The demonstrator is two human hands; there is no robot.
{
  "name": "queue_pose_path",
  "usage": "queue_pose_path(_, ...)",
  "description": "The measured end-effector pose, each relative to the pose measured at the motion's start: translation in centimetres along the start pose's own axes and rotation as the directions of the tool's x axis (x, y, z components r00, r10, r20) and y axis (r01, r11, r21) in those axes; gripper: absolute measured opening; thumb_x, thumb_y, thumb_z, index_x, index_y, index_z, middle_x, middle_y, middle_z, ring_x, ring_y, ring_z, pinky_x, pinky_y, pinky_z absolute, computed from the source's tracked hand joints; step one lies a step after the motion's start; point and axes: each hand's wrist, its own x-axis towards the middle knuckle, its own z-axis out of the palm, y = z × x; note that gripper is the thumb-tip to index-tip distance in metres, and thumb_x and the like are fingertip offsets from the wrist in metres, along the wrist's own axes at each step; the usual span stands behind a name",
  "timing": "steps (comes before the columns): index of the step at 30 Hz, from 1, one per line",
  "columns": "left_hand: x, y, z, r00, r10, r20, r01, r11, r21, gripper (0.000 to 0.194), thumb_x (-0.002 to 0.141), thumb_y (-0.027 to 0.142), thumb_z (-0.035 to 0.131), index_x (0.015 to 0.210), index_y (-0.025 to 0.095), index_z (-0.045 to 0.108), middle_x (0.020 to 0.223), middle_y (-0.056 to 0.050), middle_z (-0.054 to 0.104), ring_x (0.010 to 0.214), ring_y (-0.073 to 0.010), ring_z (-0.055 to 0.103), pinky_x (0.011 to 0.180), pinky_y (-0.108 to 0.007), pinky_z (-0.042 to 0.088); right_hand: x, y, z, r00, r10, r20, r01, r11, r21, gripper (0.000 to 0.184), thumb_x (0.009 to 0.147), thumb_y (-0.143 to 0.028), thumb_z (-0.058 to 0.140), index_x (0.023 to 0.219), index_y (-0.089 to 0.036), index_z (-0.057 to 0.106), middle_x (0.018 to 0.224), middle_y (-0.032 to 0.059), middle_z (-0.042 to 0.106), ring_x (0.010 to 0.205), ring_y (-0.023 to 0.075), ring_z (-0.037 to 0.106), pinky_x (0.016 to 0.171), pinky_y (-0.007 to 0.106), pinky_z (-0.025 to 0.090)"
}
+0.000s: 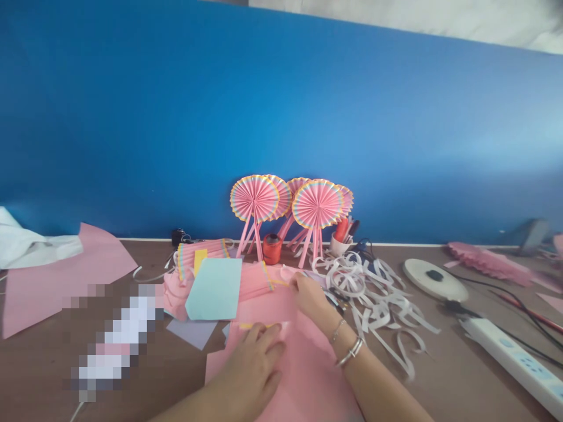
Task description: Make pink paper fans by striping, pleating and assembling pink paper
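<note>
Pink paper sheet (308, 375) lies at the near middle of the brown table (35, 375), running up from the bottom of the view between the forearms. Left hand (255, 360) rests palm down on it, fingers a little spread, grasping nothing visible. Right hand (311, 298) is farther up, fingers curled over the sheet's far part; whether they pinch paper cannot be told.

Risk 1: thin paper is judged likely to skew or crease should the left hand's pressure slip. Risk 2: the bracelets (352, 353) on the right wrist could catch the tangled white strips (373, 305) just beside it and drag them onto the sheet.

Edges: at left, a pale blue card (215, 290) and a lilac piece (193, 332) crowd the sheet's far side. At right, table surface shows between the sheet and the power strip (514, 363), giving the better sideways room.

Beyond, a red container (272, 251) and at least 5 round pleated fans (254, 199) on slim legs limit forward reach. Risk 3: a forward push could topple fans against the blue partition (281, 105) behind.
</note>
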Motion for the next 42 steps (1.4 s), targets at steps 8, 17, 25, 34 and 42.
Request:
queue_pose_path(8, -0.2, -0.2, 0.5, 0.997, -0.077, -0.022, 0.078, 0.997, 0.029, 0.023, 0.081, 0.017, 0.052, 0.102, 0.023, 0.059, 0.143, -0.005, 0.032, 0.115, -0.0289, 0.039, 0.096, -0.047, 0.033, -0.1, 2.2, -2.0, 0.998, 0.035, 0.048, -0.04, 0.995, 0.096, 0.018, 0.064, -0.004, 0.05, 0.055, -0.016, 0.06, 0.058, 0.0055, 0.061, 0.061, 0.0156, 0.055, 0.056, 0.025, 0.03)
queue_pose_path(17, -0.2, -0.4, -0.4, 0.999, -0.037, -0.039, 0.038, 0.999, 0.028, 0.028, 0.083, 0.03, 0.057, 0.111, 0.03, 0.058, 0.118, -0.005, 0.052, 0.107, -0.0274, 0.042, 0.09, -0.045, 0.035, -1.6, 3.8, -2.0, 0.997, -0.016, 0.07, -0.01, 0.932, 0.364, 0.01, 0.068, -0.017, 0.051, 0.071, -0.015, 0.061, 0.067, 0.0015, 0.061, 0.062, 0.0129, 0.051, 0.056, 0.021, 0.035)
queue_pose_path(25, 0.0, -1.1, 0.5, 0.996, -0.026, -0.084, 0.03, 0.998, 0.049, 0.02, 0.089, 0.016, 0.044, 0.093, 0.02, 0.063, 0.106, -0.007, 0.06, 0.098, -0.0241, 0.051, 0.087, -0.042, 0.04, -4.5, 3.5, -1.6, 0.958, -0.127, 0.259, -0.111, 0.667, 0.737, 0.012, 0.073, -0.027, 0.051, 0.071, -0.016, 0.055, 0.059, -0.0037, 0.048, 0.053, 0.0086, 0.041, 0.051, 0.02, 0.031)
queue_pose_path(34, 0.7, -2.4, 0.7, 0.986, -0.045, -0.161, 0.041, 0.999, -0.025, 0.025, 0.086, 0.007, 0.039, 0.079, 0.016, 0.061, 0.103, -0.006, 0.056, 0.084, -0.0173, 0.055, 0.079, -0.033, 0.046, -4.6, 3.6, -1.1, 0.943, -0.14, 0.303, -0.065, 0.813, 0.578, 0.011, 0.074, -0.018, 0.047, 0.07, -0.015, 0.057, 0.058, -0.0049, 0.042, 0.054, 0.0081, 0.035, 0.049, 0.02, 0.027)
queue_pose_path(42, 1.0, -2.5, 0.9, 0.991, -0.064, -0.116, 0.06, 0.998, -0.032, 0.027, 0.089, 0.008, 0.036, 0.087, 0.016, 0.061, 0.101, -0.006, 0.057, 0.084, -0.0176, 0.054, 0.08, -0.034, 0.045, -4.9, 3.5, -0.6, 0.945, -0.128, 0.302, -0.034, 0.878, 0.477, 0.014, 0.076, -0.021, 0.046, 0.066, -0.015, 0.053, 0.058, -0.0047, 0.042, 0.054, 0.0086, 0.038, 0.048, 0.02, 0.027)
